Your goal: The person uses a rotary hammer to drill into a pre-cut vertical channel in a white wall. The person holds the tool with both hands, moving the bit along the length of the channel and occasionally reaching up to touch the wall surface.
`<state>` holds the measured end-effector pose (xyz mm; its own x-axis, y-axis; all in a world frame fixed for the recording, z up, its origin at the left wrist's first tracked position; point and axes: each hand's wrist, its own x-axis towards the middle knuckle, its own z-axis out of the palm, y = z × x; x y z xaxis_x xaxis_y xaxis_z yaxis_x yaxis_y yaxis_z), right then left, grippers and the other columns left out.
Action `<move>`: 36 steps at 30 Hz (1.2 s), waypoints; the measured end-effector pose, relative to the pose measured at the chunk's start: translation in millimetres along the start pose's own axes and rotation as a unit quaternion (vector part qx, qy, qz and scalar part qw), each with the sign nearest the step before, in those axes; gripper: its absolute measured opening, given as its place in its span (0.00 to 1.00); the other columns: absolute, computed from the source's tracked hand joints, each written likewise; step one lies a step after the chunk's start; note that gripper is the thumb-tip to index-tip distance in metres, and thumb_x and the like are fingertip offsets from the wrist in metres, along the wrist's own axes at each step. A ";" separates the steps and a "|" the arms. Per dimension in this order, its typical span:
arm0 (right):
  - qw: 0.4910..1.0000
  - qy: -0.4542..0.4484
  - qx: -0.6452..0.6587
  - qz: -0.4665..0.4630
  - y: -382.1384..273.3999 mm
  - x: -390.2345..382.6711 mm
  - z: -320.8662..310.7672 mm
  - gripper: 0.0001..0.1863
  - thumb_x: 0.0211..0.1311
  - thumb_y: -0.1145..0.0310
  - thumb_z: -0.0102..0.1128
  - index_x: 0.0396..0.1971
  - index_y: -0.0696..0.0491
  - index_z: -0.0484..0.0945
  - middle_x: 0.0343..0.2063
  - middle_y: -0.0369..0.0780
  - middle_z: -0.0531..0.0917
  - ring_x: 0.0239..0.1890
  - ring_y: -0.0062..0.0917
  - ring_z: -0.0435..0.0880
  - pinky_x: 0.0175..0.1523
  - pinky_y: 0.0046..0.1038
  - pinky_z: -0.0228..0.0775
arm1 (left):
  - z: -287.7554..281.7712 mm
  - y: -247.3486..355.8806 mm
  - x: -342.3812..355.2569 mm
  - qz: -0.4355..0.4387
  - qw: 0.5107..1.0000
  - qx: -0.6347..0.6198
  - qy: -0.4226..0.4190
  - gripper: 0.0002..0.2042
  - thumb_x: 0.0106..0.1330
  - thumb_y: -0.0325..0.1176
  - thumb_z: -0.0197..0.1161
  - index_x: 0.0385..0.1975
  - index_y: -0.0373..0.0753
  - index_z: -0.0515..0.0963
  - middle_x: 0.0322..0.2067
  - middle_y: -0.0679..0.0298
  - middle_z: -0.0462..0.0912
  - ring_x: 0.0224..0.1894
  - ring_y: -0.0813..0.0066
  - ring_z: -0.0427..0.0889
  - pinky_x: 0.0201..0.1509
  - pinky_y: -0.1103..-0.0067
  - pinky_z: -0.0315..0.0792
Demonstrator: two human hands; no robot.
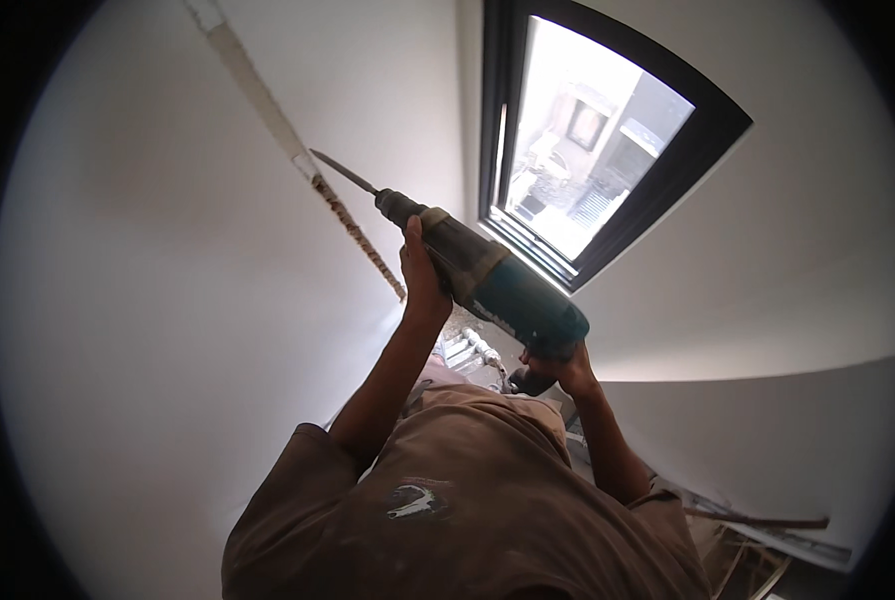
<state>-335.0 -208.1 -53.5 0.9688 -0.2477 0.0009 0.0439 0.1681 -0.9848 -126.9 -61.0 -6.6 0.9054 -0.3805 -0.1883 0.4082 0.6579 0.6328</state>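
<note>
A teal and dark grey hammer drill (517, 298) spans the middle of the view, tilted with its front up and to the left. My left hand (425, 275) is closed around the front part of its body from below. At the back end, my right hand (569, 368) grips the handle, partly hidden by the housing. A long pointed chisel bit (345, 170) sticks out of the drill. Its tip is close to the wall groove (357, 230), near the groove's upper end; whether it touches, I cannot tell.
A pale strip (252, 85) continues the groove's line up the white wall (147, 260). A dark-framed window (615, 130) is ahead to the right. White pipes (472, 345) show below the drill. Lengths of wood and other material (757, 520) lie at lower right.
</note>
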 end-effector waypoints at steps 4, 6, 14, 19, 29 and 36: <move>0.989 -0.015 0.140 0.031 -16.2 -0.1 -25.8 0.24 0.36 0.76 0.67 0.40 0.58 0.74 0.28 0.39 0.79 0.31 0.25 0.80 0.40 0.28 0.73 | 38.1 -8.7 -9.7 -0.001 0.998 0.070 0.004 0.21 0.63 0.52 0.57 0.43 0.39 0.72 0.36 0.64 0.77 0.39 0.72 0.79 0.43 0.73 0.77; 0.984 -0.017 0.177 0.015 -42.9 -3.6 -24.7 0.22 0.35 0.78 0.63 0.38 0.59 0.74 0.26 0.40 0.78 0.30 0.27 0.80 0.39 0.29 0.75 | 41.5 -15.9 -12.6 -0.012 0.997 0.074 -0.013 0.22 0.63 0.53 0.58 0.43 0.39 0.72 0.36 0.63 0.77 0.38 0.72 0.79 0.41 0.72 0.77; 0.979 0.011 0.204 -0.012 -11.7 -19.4 -44.5 0.27 0.36 0.79 0.59 0.45 0.60 0.70 0.31 0.44 0.79 0.36 0.31 0.81 0.46 0.36 0.76 | 48.5 -32.3 -3.3 -0.082 0.980 0.160 -0.089 0.25 0.65 0.57 0.51 0.50 0.43 0.67 0.44 0.62 0.74 0.49 0.68 0.75 0.51 0.65 0.72; 0.969 -0.012 0.245 -0.028 -11.1 -24.9 -38.7 0.36 0.38 0.80 0.58 0.55 0.60 0.60 0.42 0.50 0.76 0.45 0.41 0.80 0.49 0.42 0.76 | 62.2 -31.8 -7.0 -0.073 0.977 0.174 -0.097 0.25 0.64 0.57 0.52 0.50 0.42 0.69 0.43 0.63 0.75 0.47 0.70 0.76 0.51 0.69 0.72; 0.991 0.076 0.113 0.014 -60.4 -32.4 -16.3 0.25 0.37 0.79 0.66 0.41 0.60 0.71 0.26 0.41 0.79 0.28 0.26 0.81 0.34 0.29 0.76 | 55.2 -25.2 -14.9 -0.088 0.995 0.042 -0.013 0.25 0.62 0.56 0.57 0.45 0.41 0.70 0.37 0.63 0.75 0.39 0.72 0.78 0.44 0.75 0.75; 0.997 -0.066 0.035 0.019 -41.1 -9.2 34.0 0.44 0.43 0.83 0.59 0.64 0.55 0.51 0.44 0.44 0.75 0.46 0.26 0.77 0.49 0.27 0.71 | -8.3 12.8 4.5 -0.100 0.988 -0.114 -0.032 0.26 0.62 0.60 0.53 0.45 0.41 0.70 0.37 0.60 0.77 0.41 0.66 0.79 0.51 0.66 0.74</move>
<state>-337.4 -180.3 -7.1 0.9936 -0.1130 -0.0082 0.0195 0.2416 -0.9702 -116.7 -48.8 -5.6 0.7975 -0.5536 -0.2397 0.6007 0.6918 0.4007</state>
